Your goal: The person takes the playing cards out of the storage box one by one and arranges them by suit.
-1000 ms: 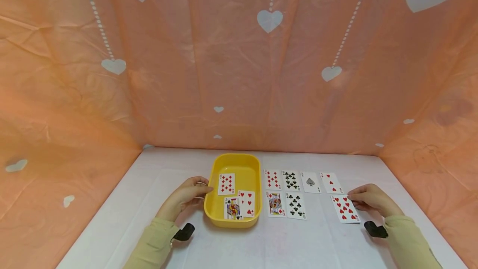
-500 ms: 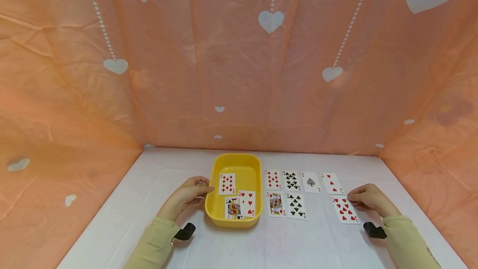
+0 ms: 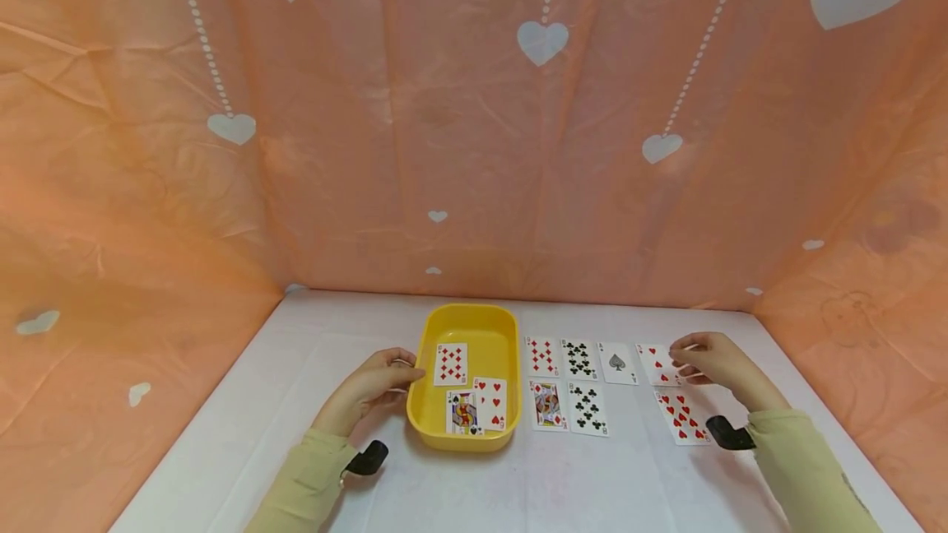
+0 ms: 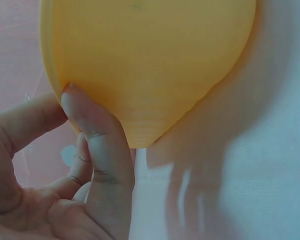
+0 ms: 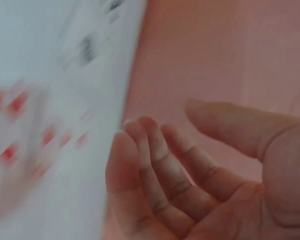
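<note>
My left hand (image 3: 376,385) pinches the left rim of a yellow plastic tray (image 3: 474,322); in the left wrist view the thumb (image 4: 97,125) lies over the rim, a finger on the other side. Inside the tray lie a diamond card (image 3: 450,364), a jack of spades (image 3: 462,413) and a heart card (image 3: 492,403). My right hand (image 3: 714,362) hovers at the right edge of the three of hearts (image 3: 653,359), its thumb and fingers apart with nothing between them. Just below it, a heart card with several pips (image 3: 680,416) lies face up.
Between the tray and my right hand, more playing cards lie face up on the white tabletop (image 3: 578,484): a diamond card (image 3: 543,357), two club cards, an ace of spades (image 3: 617,363) and a king of diamonds (image 3: 548,406). An orange curtain (image 3: 474,187) encloses the back and sides.
My right hand has left the corner of the lower heart card and moved up and left to the three of hearts. The left hand and the tray have stayed in place.
</note>
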A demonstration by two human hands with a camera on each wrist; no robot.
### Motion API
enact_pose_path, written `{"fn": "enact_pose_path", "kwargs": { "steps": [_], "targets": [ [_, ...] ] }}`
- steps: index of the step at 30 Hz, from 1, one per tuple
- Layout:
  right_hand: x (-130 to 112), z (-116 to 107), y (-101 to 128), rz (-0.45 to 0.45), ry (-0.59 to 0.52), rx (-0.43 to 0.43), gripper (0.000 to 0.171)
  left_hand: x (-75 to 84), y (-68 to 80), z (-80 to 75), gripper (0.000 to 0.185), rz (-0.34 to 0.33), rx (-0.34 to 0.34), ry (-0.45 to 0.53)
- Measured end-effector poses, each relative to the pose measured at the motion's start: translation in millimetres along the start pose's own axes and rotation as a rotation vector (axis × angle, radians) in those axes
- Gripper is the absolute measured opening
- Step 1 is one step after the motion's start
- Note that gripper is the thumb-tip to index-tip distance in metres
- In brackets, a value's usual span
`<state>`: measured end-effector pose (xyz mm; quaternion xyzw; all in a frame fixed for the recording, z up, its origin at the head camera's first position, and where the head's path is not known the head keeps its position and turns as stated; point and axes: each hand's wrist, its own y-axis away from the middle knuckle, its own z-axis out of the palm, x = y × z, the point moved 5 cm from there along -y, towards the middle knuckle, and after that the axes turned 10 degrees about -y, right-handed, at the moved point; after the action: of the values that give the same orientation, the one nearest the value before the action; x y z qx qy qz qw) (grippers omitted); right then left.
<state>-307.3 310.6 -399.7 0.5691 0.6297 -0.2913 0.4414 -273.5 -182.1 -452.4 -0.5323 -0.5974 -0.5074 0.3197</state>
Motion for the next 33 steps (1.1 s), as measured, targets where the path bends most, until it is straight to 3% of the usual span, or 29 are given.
{"fn": "enact_pose_path", "kwargs": {
  "steps": [10,18,23,33],
  "targets": [
    [-101,63,-25,-0.189,-0.13,-0.206,0.037,2.6,1.6,0.6,0.023,-0.006,0.011,-0.01],
    [-155,125,-49,-0.219,-0.221,-0.321,0.036,1.1,0.4,0.1,0.023,-0.047,0.036,-0.035],
    [-166,168,-66,-0.185,-0.274,-0.378,0.034,0.9,1.4,0.1,0.024,-0.049,0.046,-0.046],
    [-153,239,-89,-0.103,-0.261,-0.54,0.038,2.8,1.7,-0.6,0.028,-0.04,0.041,-0.074]
  ]
}}
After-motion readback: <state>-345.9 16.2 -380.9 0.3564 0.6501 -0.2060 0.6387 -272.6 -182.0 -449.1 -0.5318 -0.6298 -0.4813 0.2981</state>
